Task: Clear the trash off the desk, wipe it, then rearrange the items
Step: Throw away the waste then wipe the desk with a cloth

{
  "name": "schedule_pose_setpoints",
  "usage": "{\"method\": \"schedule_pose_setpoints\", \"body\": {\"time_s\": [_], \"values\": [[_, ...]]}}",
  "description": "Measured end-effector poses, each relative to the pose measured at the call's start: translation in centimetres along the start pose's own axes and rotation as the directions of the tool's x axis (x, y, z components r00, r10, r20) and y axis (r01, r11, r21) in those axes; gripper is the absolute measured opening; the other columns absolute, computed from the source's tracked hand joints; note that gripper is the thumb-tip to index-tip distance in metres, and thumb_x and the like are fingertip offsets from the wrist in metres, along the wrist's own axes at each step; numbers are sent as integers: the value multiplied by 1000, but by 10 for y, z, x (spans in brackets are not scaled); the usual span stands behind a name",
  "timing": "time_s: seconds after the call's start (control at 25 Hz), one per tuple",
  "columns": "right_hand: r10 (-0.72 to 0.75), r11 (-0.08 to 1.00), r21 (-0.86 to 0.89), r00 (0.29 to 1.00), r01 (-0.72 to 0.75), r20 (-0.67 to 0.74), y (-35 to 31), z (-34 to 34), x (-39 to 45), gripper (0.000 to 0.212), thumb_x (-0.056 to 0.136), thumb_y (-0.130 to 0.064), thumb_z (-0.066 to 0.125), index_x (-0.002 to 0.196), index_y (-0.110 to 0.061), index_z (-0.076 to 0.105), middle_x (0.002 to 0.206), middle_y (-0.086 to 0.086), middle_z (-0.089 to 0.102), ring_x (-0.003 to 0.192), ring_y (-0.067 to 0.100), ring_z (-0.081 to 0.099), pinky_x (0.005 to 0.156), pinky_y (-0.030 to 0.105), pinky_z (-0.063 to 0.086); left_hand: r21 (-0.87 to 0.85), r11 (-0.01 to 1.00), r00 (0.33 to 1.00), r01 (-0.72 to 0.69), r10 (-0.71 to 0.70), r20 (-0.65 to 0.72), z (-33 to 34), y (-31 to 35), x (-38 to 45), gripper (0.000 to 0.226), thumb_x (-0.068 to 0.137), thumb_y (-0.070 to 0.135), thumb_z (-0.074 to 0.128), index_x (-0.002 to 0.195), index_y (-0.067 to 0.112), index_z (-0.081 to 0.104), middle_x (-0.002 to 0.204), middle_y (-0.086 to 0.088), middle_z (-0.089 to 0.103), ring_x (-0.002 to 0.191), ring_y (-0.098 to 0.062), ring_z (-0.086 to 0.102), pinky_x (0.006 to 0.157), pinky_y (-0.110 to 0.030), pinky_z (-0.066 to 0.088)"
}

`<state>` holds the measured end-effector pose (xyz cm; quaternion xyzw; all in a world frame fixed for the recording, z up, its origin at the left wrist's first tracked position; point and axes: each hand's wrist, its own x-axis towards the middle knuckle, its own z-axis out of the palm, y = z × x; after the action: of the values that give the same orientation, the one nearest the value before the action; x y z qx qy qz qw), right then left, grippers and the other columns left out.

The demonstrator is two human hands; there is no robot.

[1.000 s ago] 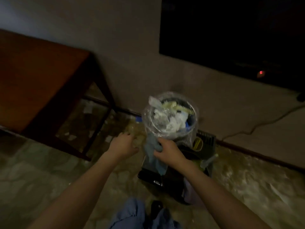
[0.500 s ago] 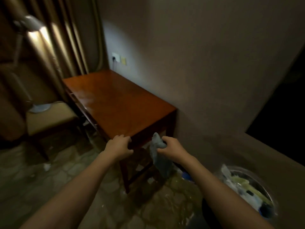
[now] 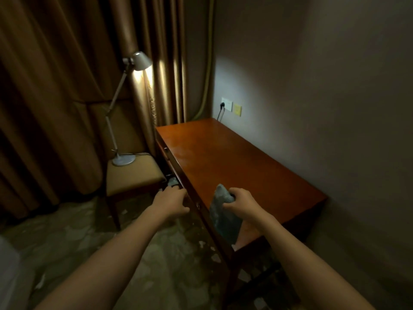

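Right hand [image 3: 240, 201] pinches cloth [image 3: 223, 212] over worktop [image 3: 234, 162]; left hand [image 3: 172, 201] loosely curled, empty. Risk: dangling cloth snags the edge.

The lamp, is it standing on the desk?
No, the lamp stands on the chair beside the desk.

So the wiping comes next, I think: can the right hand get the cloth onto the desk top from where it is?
Probably yes: the right hand grips the cloth above the desk, with nothing between them.
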<state>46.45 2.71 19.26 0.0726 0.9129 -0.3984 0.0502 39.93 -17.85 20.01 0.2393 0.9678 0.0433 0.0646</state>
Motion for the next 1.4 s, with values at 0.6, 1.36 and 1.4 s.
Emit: {"method": "schedule_pose_setpoints", "body": {"time_s": [0.6, 1.36, 1.4], "values": [[-76, 991, -103, 993, 86, 92, -88, 15, 383, 18, 89, -19, 62, 77, -21, 48, 78, -3, 51, 63, 8, 48, 51, 15, 39, -140, 980, 990, 143, -142, 20, -46, -207, 280, 42, 85, 35, 60, 124, 22, 51, 122, 0, 52, 113, -18, 47, 93, -33, 44], [216, 975, -48, 976, -217, -8, -135, 80, 720, 26, 84, -13, 63, 70, -17, 41, 72, -1, 44, 63, 12, 41, 59, 23, 39, -101, 995, 991, -22, 35, 132, -41, -428, 602, 44, 81, 36, 57, 121, 19, 53, 120, -3, 53, 111, -21, 48, 89, -36, 46], [226, 973, -49, 974, -227, -18, -128, 77, 736, 27, 83, -11, 62, 69, -17, 40, 71, -1, 43, 63, 13, 41, 59, 24, 39, -89, 995, 988, -37, 49, 145, -38, -430, 621, 43, 81, 36, 56, 120, 19, 53, 119, -3, 53, 110, -21, 48, 88, -36, 47]]}}
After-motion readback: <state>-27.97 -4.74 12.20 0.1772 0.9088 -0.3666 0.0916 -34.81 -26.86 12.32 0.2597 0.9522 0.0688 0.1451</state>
